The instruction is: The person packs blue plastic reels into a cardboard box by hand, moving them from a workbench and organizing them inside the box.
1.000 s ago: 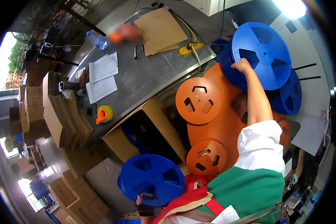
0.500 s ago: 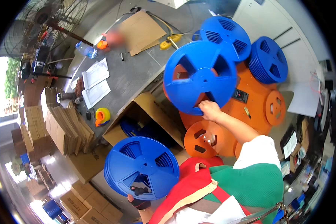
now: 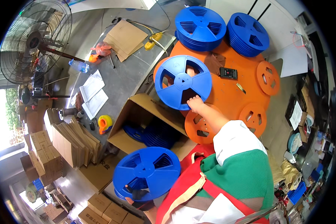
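My right hand [image 3: 196,104] is closed on the near edge of a blue plastic reel [image 3: 170,95], its fingers at one of the reel's windows. That reel is over the left part of an orange, round-lobed table [image 3: 233,98]; whether it touches the surface I cannot tell. At the lower left, my left hand [image 3: 139,195], in a dark glove, grips a stack of blue reels [image 3: 153,180] by the rim, with fingers showing through a window. An open cardboard box [image 3: 147,102] between the hands holds more blue reels [image 3: 158,135].
Two blue reel stacks [image 3: 200,20] [image 3: 249,33] stand at the table's far side, near a black handheld device [image 3: 228,73]. Left lies a grey worktop [image 3: 128,71] with papers [image 3: 93,89] and a tape dispenser [image 3: 105,123]. Flattened cartons [image 3: 72,143] and a fan [image 3: 34,40] are farther left.
My right hand has moved its reel away from the far stacks and lower over the orange table. My left hand keeps its grip on the reel stack. The view has shifted.
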Motion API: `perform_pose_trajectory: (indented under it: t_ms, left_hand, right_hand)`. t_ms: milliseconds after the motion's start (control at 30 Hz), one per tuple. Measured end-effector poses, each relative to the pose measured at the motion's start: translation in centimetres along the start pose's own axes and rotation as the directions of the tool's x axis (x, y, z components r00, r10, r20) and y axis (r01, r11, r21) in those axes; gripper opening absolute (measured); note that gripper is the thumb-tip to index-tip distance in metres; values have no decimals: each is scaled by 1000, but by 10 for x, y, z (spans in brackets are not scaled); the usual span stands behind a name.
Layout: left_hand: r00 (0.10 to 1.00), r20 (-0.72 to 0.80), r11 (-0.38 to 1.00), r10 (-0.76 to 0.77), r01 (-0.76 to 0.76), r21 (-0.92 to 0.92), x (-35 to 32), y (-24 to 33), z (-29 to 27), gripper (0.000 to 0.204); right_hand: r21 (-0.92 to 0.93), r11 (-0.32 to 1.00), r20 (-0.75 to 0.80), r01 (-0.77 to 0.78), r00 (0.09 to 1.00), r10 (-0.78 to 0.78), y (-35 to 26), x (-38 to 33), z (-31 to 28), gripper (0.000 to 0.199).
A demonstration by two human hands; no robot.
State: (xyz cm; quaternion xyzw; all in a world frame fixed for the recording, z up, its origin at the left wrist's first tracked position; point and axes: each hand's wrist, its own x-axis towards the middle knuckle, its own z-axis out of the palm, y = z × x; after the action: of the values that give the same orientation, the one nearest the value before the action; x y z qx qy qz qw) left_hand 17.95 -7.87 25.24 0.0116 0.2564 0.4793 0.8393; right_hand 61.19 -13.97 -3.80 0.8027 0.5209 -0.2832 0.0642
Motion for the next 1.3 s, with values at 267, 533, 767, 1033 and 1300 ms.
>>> perform_pose_trajectory:
  t_ms: [267,533,767,1033,1300]
  left_hand:
    - [982,-164,877,95,-4,481,17,4,10,45]
    - [963,121,906,-240,177,384,53,-16,-12,47]
    - [991,-99,803,-85,127,582,60,-52,23,60]
    - [973,58,851,-222,164,499,63,-30,-9,38]
    - [985,-157,854,-76,146,500,41,-51,7,29]
  right_hand:
    - [298,901,-740,317,673,8,-30,-70,-81,26]
    - [408,-875,44,262,951,305,-49,-131,-121,27]
    - [-3,-951,46,-310,950,-310,-90,-131,-75,24]
    - [916,399,-49,-28,982,182,-90,-79,-10,33]
    - [-58,973,-424,-222,888,178,-12,-15,31,46]
